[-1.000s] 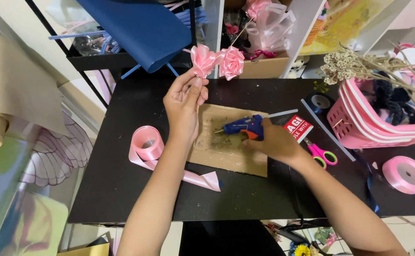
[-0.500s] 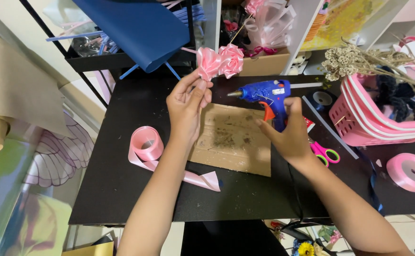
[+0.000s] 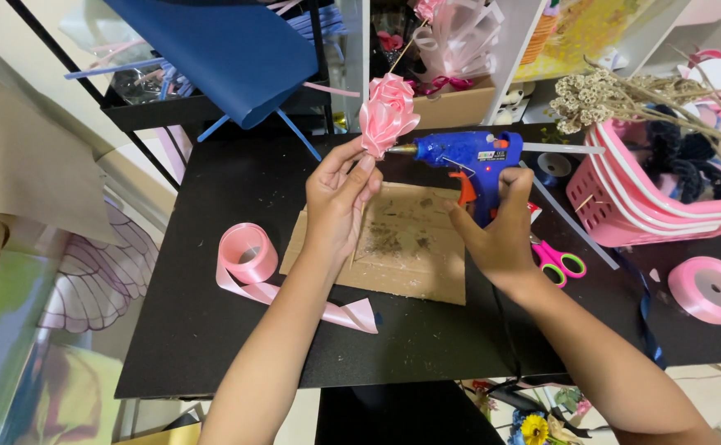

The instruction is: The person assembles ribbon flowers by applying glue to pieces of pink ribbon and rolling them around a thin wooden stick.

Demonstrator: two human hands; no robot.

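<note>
The left hand (image 3: 337,194) has its fingers pinched on the thin stick of a pink satin ribbon rose (image 3: 387,114), raised above the black bench (image 3: 212,330). The right hand (image 3: 496,235) is clamped on a blue plastic glue gun (image 3: 468,156) — nozzle touching the petals. Hot glue could string or scorch the glossy folds — or burn fingertips close by.

The place was a craft workroom: ribbon rolls (image 3: 248,252), blue glue gun (image 3: 469,155), dried flowers (image 3: 616,92), paper-stocked shelving (image 3: 212,103)

Two pink ribbon rolls, one on the left (image 3: 248,251), one on the right (image 3: 713,289). One blue glue gun (image 3: 468,156), one ribbon rose (image 3: 387,114), one pair of scissors (image 3: 557,259), one pink basket (image 3: 649,198), one cardboard sheet (image 3: 393,243).
</note>
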